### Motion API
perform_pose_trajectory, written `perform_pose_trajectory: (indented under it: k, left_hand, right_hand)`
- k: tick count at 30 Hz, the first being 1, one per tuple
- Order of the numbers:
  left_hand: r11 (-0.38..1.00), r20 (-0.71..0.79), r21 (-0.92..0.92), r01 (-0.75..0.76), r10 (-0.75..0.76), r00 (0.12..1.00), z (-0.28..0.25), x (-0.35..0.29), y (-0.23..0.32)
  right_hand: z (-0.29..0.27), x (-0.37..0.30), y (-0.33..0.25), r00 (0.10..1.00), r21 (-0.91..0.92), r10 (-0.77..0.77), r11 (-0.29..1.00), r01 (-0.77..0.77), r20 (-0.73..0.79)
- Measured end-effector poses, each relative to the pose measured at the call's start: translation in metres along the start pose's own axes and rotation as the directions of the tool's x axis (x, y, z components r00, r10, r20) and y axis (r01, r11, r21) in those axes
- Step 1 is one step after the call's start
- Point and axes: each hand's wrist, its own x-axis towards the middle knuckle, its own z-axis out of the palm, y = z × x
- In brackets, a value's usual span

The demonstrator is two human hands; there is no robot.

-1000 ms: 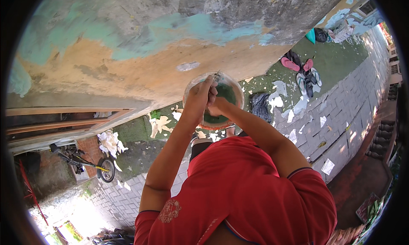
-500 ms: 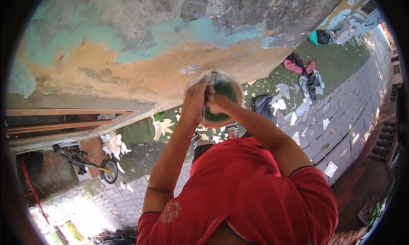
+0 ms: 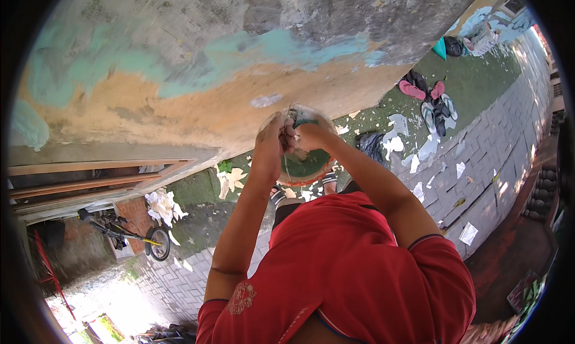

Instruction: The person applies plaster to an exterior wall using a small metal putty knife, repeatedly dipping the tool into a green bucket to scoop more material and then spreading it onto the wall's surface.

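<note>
Item under handling: a round, rough-rimmed basin with an orange lower edge (image 3: 302, 182) and green inside, located at 12 o'clock from the wearer, just above the feet and close to the wall. Whether the green is liquid or lining cannot be determined.

The left hand (image 3: 277, 137) is at the basin's 9 o'clock side. Its grip is curled closed around a thin, straight, pale-edged strip (image 3: 287, 167), seen nearly edge-on. The right hand (image 3: 312, 138) is over the basin, close beside the left; its fingers are largely concealed, and whether its grip pinches anything cannot be told.

Condition of work: judged partial. The tall plastered wall (image 3: 197, 113), from 10 to 12 o'clock, carries an irregular turquoise band (image 3: 257, 52). Above it lies mottled grey surface; below, an ochre strip shows no turquoise. Whether the turquoise is fresh or old coating cannot be established. Neither upper nor lower zone appears finished.

Handling at the basin is assessed as incomplete, both hands being engaged there. Cream-coloured torn flakes (image 3: 232, 180) lie on the ground at 11 o'clock, and similar pieces at 2 o'clock, near a crumpled black plastic bag (image 3: 371, 145); clearing them appears outstanding.
</note>
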Motion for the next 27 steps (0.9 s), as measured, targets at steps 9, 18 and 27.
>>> perform_pose_trajectory:
  k: [9,18,27]
  left_hand:
    - [0.995,-0.049,-0.096,0.012,-0.016,0.999,-0.004,0.006,-0.003]
    - [0.982,-0.112,-0.186,-0.003,-0.018,0.994,-0.026,-0.001,-0.005]
    - [0.985,-0.274,-0.168,0.036,-0.082,0.958,-0.111,-0.002,-0.041]
  right_hand:
    - [-0.072,-0.055,0.020,0.999,0.433,0.034,0.901,-0.032,0.002]
    - [-0.082,-0.129,0.053,0.936,0.935,0.228,0.296,0.195,-0.267]
    - [-0.099,-0.134,0.106,0.427,0.742,0.675,0.274,0.611,-0.601]
